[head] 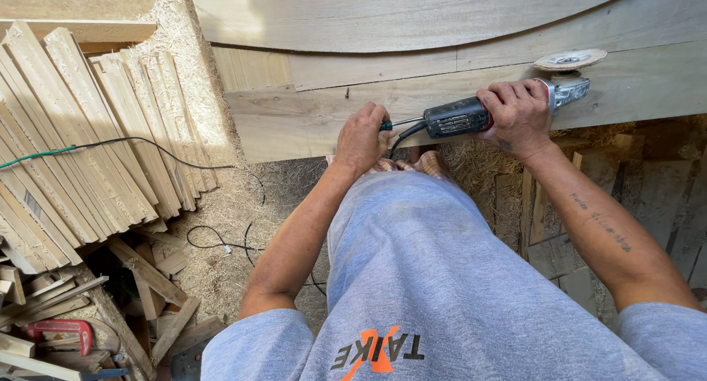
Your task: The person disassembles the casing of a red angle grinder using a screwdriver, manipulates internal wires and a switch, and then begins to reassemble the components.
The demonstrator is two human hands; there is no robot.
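A person's right hand (pixel 518 114) clamps an angle grinder (pixel 471 114) at the workbench's (pixel 309 123) front edge, sanding disc (pixel 569 59) upturned; the left hand (pixel 362 138) grips a screwdriver (pixel 398 122) at its rear. The board shows no fresh sanding yet.

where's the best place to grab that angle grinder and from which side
Grip the angle grinder around its dark barrel-shaped body, from above, as the right hand does. The sanding disc sits at the far end facing up, so keep fingers behind the metal head.
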